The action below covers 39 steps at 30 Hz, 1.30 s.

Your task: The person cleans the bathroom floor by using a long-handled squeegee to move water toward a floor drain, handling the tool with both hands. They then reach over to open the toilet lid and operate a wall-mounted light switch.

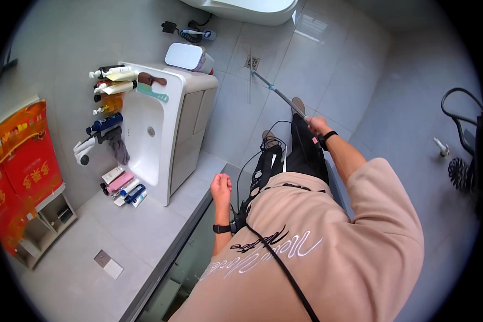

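My right hand (pixel 317 125) grips the long metal pole (pixel 285 99) of a floor squeegee. Its thin blade (pixel 250 90), seen almost edge-on, rests on the grey tiles and overlaps the square floor drain (pixel 256 63). Light blue fittings join pole and blade. The pole's upper end runs back past my wrist beside my dark trousers. My left hand (pixel 221 186) hangs before my waist with its fingers curled in, holding nothing. It is nearest to the front of the washbasin cabinet, without touching it.
A white washbasin (pixel 151 153) on a cabinet stands left, with bottles, tubes and a hairbrush (pixel 147 79) on its rim. Beyond it are a lidded bin (pixel 185 56), a toilet brush (pixel 199 33) and a toilet (pixel 261 10). A black cable (pixel 245 161) loops near my legs.
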### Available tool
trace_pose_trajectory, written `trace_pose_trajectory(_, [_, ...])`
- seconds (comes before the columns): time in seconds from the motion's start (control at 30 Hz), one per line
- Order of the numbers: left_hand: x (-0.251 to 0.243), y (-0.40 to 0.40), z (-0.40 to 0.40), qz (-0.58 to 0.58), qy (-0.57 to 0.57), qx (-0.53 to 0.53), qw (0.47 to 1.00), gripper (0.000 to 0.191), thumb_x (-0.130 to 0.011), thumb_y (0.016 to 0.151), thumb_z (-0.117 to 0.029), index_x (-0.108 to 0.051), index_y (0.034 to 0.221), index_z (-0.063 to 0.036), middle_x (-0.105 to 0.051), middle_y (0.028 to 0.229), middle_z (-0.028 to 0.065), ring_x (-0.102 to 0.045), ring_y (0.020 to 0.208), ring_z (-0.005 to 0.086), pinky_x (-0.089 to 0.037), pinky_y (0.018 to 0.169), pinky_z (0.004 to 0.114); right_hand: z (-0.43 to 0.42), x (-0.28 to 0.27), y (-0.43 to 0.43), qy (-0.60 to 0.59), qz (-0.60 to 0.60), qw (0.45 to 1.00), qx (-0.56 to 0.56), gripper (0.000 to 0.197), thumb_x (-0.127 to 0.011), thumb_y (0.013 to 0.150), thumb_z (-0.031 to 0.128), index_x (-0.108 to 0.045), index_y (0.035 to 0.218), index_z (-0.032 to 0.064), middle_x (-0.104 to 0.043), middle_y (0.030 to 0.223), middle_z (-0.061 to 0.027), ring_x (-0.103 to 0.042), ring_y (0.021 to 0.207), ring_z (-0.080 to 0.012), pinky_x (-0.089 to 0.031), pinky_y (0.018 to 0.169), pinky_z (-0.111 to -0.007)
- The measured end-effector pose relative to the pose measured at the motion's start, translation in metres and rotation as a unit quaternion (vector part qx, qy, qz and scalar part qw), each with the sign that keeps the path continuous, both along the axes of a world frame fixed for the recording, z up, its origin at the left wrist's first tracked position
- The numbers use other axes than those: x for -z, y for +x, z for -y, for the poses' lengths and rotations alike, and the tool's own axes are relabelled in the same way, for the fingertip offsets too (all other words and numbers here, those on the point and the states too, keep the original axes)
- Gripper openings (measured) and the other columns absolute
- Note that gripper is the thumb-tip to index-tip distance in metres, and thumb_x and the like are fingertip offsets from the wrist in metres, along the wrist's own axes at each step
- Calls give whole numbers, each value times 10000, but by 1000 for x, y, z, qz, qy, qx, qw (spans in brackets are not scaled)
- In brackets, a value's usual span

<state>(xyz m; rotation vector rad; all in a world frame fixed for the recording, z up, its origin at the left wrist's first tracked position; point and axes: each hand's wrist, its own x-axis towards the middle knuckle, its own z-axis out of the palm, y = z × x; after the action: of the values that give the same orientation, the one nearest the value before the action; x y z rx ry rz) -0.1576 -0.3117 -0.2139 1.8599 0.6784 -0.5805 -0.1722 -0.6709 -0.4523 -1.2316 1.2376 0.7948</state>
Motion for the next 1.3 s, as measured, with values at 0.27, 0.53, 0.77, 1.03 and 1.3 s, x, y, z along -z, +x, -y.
trace_pose_trajectory(0.27, [3, -10, -91, 21, -58, -37, 997, 150, -452, 874, -160, -502, 777, -57, -454, 590, -21, -386, 472, 44, -307, 411, 176, -89, -36, 24, 26, 57, 994, 89, 303, -597, 806, 256, -485, 620, 44, -489, 531, -65, -385, 360, -111, -253, 307, -258])
trace_pose_trajectory(0.53, [-24, -73, -171, 24, 80, -89, 992, 211, -440, 891, -197, -498, 740, -62, -447, 558, -9, -393, 448, 56, -302, 387, 190, -143, 7, 153, 71, 115, 990, -30, 253, -561, 780, 182, -507, 587, 28, -498, 517, -79, -424, 378, -146, -305, 338, -303])
trace_pose_trajectory(0.77, [-30, -86, -163, -22, 128, -102, 986, 187, -439, 890, -185, -515, 775, -57, -465, 574, -10, -407, 455, 55, -321, 390, 192, -112, 43, 228, 18, 129, 986, -108, 281, -608, 773, 265, -564, 654, 15, -556, 597, -67, -524, 507, -177, -412, 466, -333])
trace_pose_trajectory(1.03, [-19, -54, -105, -46, 94, 13, 994, 163, -458, 885, -170, -518, 795, -47, -469, 595, -12, -407, 483, 49, -322, 413, 182, -44, 59, 165, 93, 49, 990, 90, 244, -583, 804, 219, -492, 652, 51, -465, 549, -45, -395, 430, -146, -313, 390, -309])
trace_pose_trajectory(1.3, [-5, -42, -74, -84, 87, 36, 992, 183, -459, 896, -184, -521, 781, -55, -475, 593, -16, -415, 479, 49, -330, 411, 182, -41, -1, 198, -10, 195, 972, -132, 264, -543, 770, 162, -472, 554, 26, -496, 543, -85, -369, 365, -129, -274, 331, -282])
